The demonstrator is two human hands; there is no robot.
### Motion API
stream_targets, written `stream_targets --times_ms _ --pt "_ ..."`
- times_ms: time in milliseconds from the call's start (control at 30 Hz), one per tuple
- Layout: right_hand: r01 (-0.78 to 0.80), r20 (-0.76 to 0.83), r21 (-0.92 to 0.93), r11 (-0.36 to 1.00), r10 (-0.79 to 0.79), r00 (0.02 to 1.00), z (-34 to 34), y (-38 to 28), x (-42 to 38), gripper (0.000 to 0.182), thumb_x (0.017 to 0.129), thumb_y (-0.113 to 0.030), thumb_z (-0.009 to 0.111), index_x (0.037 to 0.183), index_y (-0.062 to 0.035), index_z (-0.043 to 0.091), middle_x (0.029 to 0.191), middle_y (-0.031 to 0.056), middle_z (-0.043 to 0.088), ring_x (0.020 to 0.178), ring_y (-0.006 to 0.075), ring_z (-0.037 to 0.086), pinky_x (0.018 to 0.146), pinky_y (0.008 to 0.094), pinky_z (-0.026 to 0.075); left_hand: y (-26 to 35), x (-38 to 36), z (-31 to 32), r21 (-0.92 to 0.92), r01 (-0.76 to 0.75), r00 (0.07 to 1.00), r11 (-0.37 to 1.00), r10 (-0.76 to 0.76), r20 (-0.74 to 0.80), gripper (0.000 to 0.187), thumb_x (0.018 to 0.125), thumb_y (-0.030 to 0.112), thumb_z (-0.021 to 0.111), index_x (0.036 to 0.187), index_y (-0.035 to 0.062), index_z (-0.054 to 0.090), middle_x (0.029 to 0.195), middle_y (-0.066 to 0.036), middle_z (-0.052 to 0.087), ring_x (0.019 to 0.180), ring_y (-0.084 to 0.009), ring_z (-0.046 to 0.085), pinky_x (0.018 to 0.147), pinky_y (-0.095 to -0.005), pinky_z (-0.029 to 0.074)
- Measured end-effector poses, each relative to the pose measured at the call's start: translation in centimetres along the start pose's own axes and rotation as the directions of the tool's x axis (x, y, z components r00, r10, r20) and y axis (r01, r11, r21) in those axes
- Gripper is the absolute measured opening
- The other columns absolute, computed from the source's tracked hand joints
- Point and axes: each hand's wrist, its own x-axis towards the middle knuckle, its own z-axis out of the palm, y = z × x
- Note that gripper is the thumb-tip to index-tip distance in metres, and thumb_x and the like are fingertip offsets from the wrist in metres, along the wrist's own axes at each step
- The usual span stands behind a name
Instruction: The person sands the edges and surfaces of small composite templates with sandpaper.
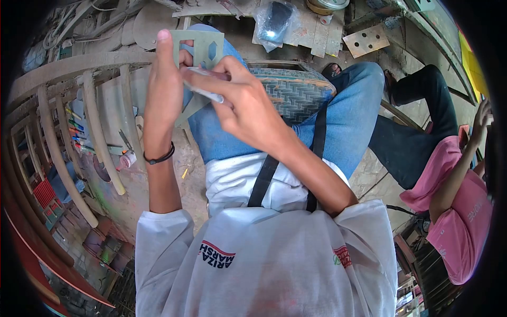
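My left hand (168, 79) holds a flat pale green plate (199, 39) with cut-out shapes, its thumb along the plate's left edge. One of the openings is a hexagon. My right hand (237, 98) is closed round a thin, pale, flat tool (206, 93), which lies across the plate's lower part. Both hands are close together above my left thigh. The tool's far end is hidden by my fingers.
A curved wooden frame with slats (90, 132) stands at the left. A woven seat (296, 92) shows between my legs. Ahead lie a plastic-wrapped phone-like object (276, 24) and a board with holes (366, 40). A person in pink (459, 211) sits at the right.
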Motion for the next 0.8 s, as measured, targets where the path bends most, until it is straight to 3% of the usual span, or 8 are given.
stream_targets --times_ms 133,233,333,433,533,600,733,800 --pt "-0.017 -0.025 -0.100 0.995 0.014 1.000 0.2 0.3 0.2 0.059 0.073 0.013 0.055 0.125 -0.0140 0.067 0.092 0.0185 0.052 0.083 0.0343 0.058 0.076 0.0416 0.050 0.4 0.0 0.5 0.025 -0.044 0.998 0.999 0.045 -0.051 0.068 0.104 0.056 0.021 0.102 -0.0013 0.058 0.067 -0.001 0.052 0.065 -0.0104 0.047 0.063 -0.0269 0.040" --pt "0.012 -0.007 -0.126 0.992 -0.013 1.000 0.3 -0.2 -0.4 0.060 0.073 0.013 0.055 0.126 -0.0143 0.066 0.092 0.0186 0.053 0.084 0.0349 0.059 0.077 0.0418 0.051 0.7 -0.7 0.5 -0.087 0.097 0.995 0.991 -0.094 0.037 0.068 0.104 0.057 0.022 0.103 -0.0011 0.058 0.065 0.001 0.047 0.063 -0.0102 0.043 0.062 -0.0260 0.038" --pt "0.020 0.003 -0.113 0.993 -0.020 1.000 0.5 0.9 0.1 0.047 0.074 0.003 0.065 0.118 -0.0115 0.070 0.092 0.0191 0.054 0.084 0.0356 0.062 0.071 0.0435 0.053 0.0 -0.3 0.2 -0.037 -0.017 0.997 0.999 0.014 -0.081 0.070 0.103 0.058 0.022 0.103 -0.0012 0.059 0.064 0.001 0.045 0.062 -0.0107 0.043 0.063 -0.0249 0.038" --pt "0.013 -0.028 -0.086 0.996 -0.015 1.000 0.7 -0.3 -0.4 0.060 0.072 0.012 0.055 0.125 -0.0128 0.066 0.092 0.0186 0.053 0.084 0.0343 0.059 0.077 0.0416 0.052 -0.3 -0.2 -1.1 -0.120 0.151 0.987 0.981 -0.142 0.079 0.078 0.103 0.060 0.017 0.096 0.0002 0.066 0.084 -0.007 0.067 0.076 -0.0122 0.059 0.073 -0.0264 0.047" --pt "0.031 -0.031 -0.082 0.996 -0.033 0.999 0.7 0.7 0.1 0.058 0.072 0.012 0.055 0.124 -0.0114 0.067 0.091 0.0183 0.053 0.083 0.0336 0.059 0.075 0.0410 0.051 -0.8 0.2 -1.3 0.058 -0.010 0.999 0.998 0.007 0.052 0.079 0.103 0.060 0.017 0.096 -0.0006 0.066 0.083 -0.006 0.066 0.076 -0.0124 0.059 0.074 -0.0263 0.047" --pt "0.014 -0.020 -0.103 0.995 -0.016 1.000 0.7 0.0 0.1 0.057 0.073 0.012 0.054 0.122 -0.0109 0.068 0.090 0.0183 0.053 0.083 0.0337 0.059 0.075 0.0413 0.051 -0.6 0.0 -0.8 -0.045 -0.008 1.000 0.999 0.008 -0.003 0.068 0.103 0.059 0.017 0.068 0.0078 0.043 0.062 0.001 0.044 0.064 -0.0090 0.041 0.062 -0.0261 0.032" --pt "0.027 -0.006 -0.005 1.000 -0.027 1.000 0.7 0.2 -0.1 0.055 0.073 0.012 0.055 0.121 -0.0105 0.069 0.089 0.0178 0.053 0.081 0.0336 0.058 0.074 0.0415 0.050 -0.1 -0.9 -0.3 -0.022 -0.007 0.999 1.000 0.008 0.037 0.070 0.103 0.061 0.015 0.068 0.0076 0.044 0.062 0.001 0.044 0.064 -0.0096 0.041 0.062 -0.0267 0.033" --pt "-0.031 -0.014 -0.103 0.994 0.030 0.999 0.5 0.0 0.0 0.054 0.074 0.012 0.055 0.121 -0.0112 0.068 0.089 0.0179 0.053 0.081 0.0343 0.058 0.074 0.0413 0.050 0.7 -1.3 0.8 -0.069 0.000 0.999 0.998 -0.003 -0.053 0.071 0.102 0.061 0.015 0.069 0.0069 0.047 0.065 0.001 0.046 0.065 -0.0098 0.043 0.063 -0.0259 0.034"
